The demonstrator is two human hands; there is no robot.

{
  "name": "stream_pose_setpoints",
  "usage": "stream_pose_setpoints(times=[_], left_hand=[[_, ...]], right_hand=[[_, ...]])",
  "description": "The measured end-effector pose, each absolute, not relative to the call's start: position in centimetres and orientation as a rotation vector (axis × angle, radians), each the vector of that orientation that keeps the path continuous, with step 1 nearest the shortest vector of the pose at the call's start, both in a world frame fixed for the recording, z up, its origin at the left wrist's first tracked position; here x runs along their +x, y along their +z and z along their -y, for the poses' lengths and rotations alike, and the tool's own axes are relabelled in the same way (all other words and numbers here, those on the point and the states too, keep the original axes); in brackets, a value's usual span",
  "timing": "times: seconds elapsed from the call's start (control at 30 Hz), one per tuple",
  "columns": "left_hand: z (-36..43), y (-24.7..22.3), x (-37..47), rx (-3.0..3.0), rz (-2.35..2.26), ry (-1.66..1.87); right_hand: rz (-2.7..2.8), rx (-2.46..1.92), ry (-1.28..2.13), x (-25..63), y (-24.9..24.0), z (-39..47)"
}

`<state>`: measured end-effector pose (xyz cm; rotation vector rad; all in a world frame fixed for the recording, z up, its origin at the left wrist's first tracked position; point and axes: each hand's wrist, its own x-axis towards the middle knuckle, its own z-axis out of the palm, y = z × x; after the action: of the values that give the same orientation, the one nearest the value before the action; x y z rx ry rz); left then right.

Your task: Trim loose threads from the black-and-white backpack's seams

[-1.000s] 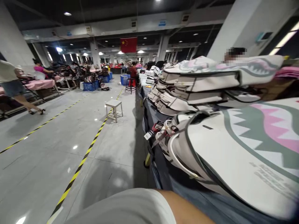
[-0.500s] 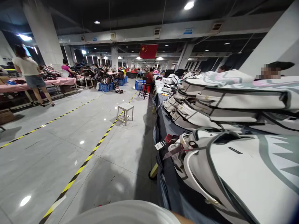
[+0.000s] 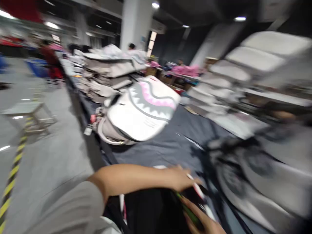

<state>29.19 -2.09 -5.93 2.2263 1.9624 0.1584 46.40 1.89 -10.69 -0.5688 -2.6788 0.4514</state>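
Note:
My left hand (image 3: 181, 179) reaches across from the left, its forearm level above a bag (image 3: 151, 208) whose black inside faces up. Blurred fingers of this hand lie at the bag's far edge, by a white and red strip (image 3: 198, 191); their grip is unclear. Lower down, my right hand (image 3: 203, 216) is closed around a slim green and black object (image 3: 191, 213), whose kind I cannot make out. That hand is beside the bag's right edge. A white backpack (image 3: 143, 113) with a pink and grey shark-mouth print lies flat beyond my hands.
Dark cloth (image 3: 168, 146) covers the table. Stacked pale bags (image 3: 107, 70) stand farther along, and more bags (image 3: 275, 169) are piled at the right. On the floor at left are a stool (image 3: 26, 110) and a yellow-black line (image 3: 17, 162). Other people sit far back.
My view has swung right and down from the aisle to the table. Both hands and the black-lined bag have come into sight; the stool and shark-print backpack have shifted left in the picture.

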Motion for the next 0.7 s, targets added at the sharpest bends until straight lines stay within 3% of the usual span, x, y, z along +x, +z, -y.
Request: stream_pose_setpoints(times=[0.23,0.4,0.7], left_hand=[[0.0,-9.5,27.9,2.310,-1.775,0.164],[0.3,-9.2,28.0,2.311,-1.819,0.038],[-0.1,-9.1,28.2,2.287,-1.843,-0.056]], right_hand=[[2.581,-0.934,0.601,47.9,-10.0,0.9],[2.392,-1.009,0.836,48.3,-10.8,1.2],[2.231,-1.040,0.867,47.7,-12.0,1.7]])
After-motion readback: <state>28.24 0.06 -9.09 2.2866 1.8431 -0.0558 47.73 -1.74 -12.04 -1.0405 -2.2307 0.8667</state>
